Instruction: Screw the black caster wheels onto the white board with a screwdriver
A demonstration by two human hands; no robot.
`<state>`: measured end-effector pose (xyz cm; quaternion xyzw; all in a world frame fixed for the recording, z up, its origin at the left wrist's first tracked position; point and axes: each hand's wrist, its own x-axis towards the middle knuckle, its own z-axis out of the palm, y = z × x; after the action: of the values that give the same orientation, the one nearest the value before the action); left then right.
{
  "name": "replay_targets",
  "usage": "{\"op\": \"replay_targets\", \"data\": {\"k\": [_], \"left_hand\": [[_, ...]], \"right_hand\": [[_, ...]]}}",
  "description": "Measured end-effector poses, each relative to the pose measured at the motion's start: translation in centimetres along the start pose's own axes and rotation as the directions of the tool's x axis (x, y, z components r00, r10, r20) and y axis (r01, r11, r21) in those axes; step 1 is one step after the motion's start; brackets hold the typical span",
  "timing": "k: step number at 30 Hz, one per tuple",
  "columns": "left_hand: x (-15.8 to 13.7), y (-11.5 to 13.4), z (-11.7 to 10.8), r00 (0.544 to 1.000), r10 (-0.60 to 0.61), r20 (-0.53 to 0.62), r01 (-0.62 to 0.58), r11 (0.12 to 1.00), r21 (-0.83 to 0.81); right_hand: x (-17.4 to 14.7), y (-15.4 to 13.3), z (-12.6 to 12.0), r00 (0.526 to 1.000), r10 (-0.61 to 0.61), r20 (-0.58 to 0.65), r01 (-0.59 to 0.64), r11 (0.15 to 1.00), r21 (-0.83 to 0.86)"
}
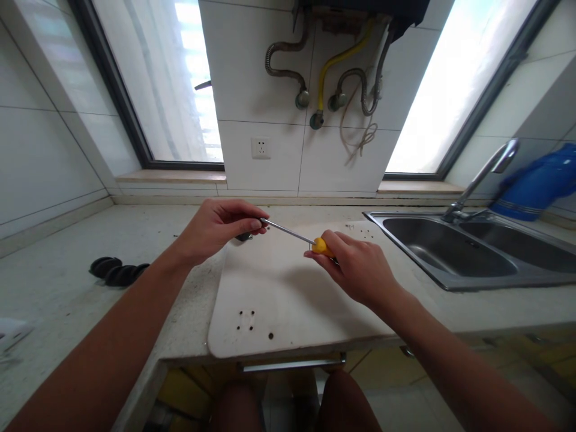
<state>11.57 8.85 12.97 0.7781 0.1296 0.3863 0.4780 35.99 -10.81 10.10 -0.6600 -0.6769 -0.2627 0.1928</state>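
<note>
My right hand is wrapped round the yellow handle of a screwdriver, whose metal shaft points left and slightly up. At the shaft's far end, my left hand is closed in a pinch; whatever sits between those fingertips is small and mostly hidden. A small dark piece shows just beneath the left fingers, and I cannot tell whether they hold it. Both hands are above a white board with rounded corners and small holes, lying on the counter.
Left on the counter lies a black spiral-shaped piece, partly behind my left forearm. A double steel sink with a faucet is at right, near a blue item. Pipes and a socket are on the wall.
</note>
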Motion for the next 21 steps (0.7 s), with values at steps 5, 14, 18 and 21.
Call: {"op": "replay_targets", "data": {"k": [5, 14, 18, 21], "left_hand": [[0.0, 0.2, -0.1, 1.0, 0.004, -0.005, -0.003, 0.998, 0.069], [0.1, 0.9, 0.1, 0.998, 0.047, 0.03, -0.054, 0.94, 0.337], [0.1, 0.4, 0.3, 1.0, 0.011, 0.01, -0.013, 0.963, 0.271], [0.1, -0.1, 0.3, 0.996, 0.086, 0.014, -0.086, 0.943, 0.322]], "right_hand": [[-0.1, -0.1, -0.2, 0.999, 0.015, 0.043, -0.012, 0.999, -0.051], [0.7, 0.2, -1.8, 0.996, -0.091, 0.017, 0.092, 0.939, -0.331], [1.5, 0.8, -2.2, 0.986, -0.035, 0.163, 0.07, 0.974, -0.213], [2.1, 1.0, -2.5, 0.944, 0.029, 0.33, 0.002, 0.996, -0.093]]}}
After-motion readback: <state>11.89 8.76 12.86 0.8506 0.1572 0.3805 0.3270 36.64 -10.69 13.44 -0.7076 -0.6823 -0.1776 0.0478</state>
